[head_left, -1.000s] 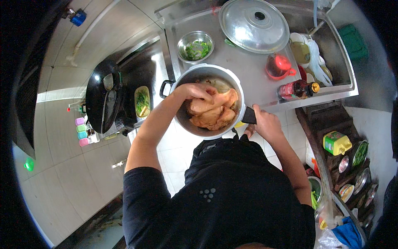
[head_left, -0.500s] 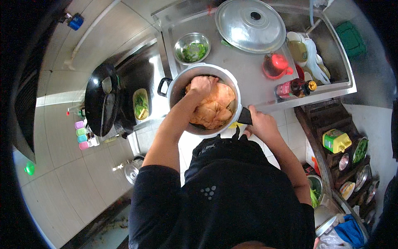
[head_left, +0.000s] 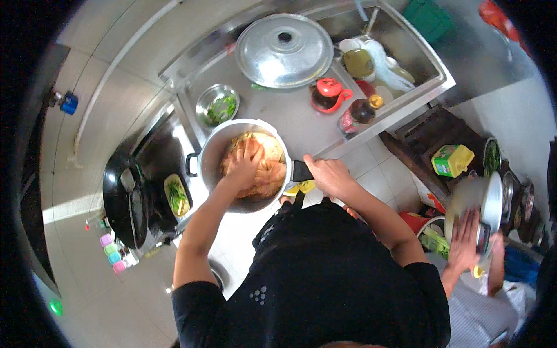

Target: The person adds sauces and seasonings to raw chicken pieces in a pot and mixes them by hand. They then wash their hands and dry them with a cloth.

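Note:
A raw, seasoned whole bird, seemingly a chicken (head_left: 271,173), lies in a deep metal pot (head_left: 210,152) at the counter's near edge. My left hand (head_left: 243,165) rests on top of the meat inside the pot, its fingers spread. My right hand (head_left: 329,176) is wrapped round the pot's long black handle (head_left: 300,171). A smaller black side handle (head_left: 192,165) sticks out on the pot's left. Just beyond the pot stands a metal bowl (head_left: 204,110) with chopped greens (head_left: 222,109).
A large metal lid (head_left: 264,58), a red-lidded jug (head_left: 328,98) and a dark sauce bottle (head_left: 355,118) stand on the counter. Dishes fill part of the sink (head_left: 436,75). A wok (head_left: 125,200) is at left. Another person's hands (head_left: 462,246) hold a round metal vessel (head_left: 493,200) at right.
My left hand has gone from curled fingers at the bird's far side to spread fingers on its top. Another person has come in at the right with a metal vessel. The view has shifted.

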Available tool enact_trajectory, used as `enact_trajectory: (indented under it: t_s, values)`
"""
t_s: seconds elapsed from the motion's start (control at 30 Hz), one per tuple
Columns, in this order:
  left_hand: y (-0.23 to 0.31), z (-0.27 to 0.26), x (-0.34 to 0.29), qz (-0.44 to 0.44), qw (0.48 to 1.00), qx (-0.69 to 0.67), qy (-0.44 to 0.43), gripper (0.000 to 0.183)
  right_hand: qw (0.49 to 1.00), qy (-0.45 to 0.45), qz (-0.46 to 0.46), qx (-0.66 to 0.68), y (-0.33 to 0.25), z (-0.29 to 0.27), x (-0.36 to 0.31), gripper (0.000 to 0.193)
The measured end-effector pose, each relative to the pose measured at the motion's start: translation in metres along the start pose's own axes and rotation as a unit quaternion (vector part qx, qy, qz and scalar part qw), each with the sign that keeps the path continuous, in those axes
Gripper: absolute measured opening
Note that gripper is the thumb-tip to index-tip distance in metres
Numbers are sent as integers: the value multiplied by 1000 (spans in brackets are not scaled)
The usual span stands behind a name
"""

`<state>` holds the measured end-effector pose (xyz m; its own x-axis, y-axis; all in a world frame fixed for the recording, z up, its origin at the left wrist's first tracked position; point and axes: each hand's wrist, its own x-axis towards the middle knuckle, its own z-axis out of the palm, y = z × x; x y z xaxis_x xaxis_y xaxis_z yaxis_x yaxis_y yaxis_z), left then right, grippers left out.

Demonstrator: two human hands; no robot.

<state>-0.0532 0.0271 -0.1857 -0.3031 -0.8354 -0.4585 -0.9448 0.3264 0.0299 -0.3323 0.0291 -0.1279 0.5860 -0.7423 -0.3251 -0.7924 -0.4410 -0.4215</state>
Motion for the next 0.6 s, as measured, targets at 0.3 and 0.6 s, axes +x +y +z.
enact_trajectory:
  t_s: [0.3,0.6]
  values:
    - [-25,-2,-35,48,986,-142,77,55,734,612,98,278,44,-14,-22,63]
    - [-24,7,-21,13,990,-74,120,53,714,571,-58,401,81,-71,28,60]
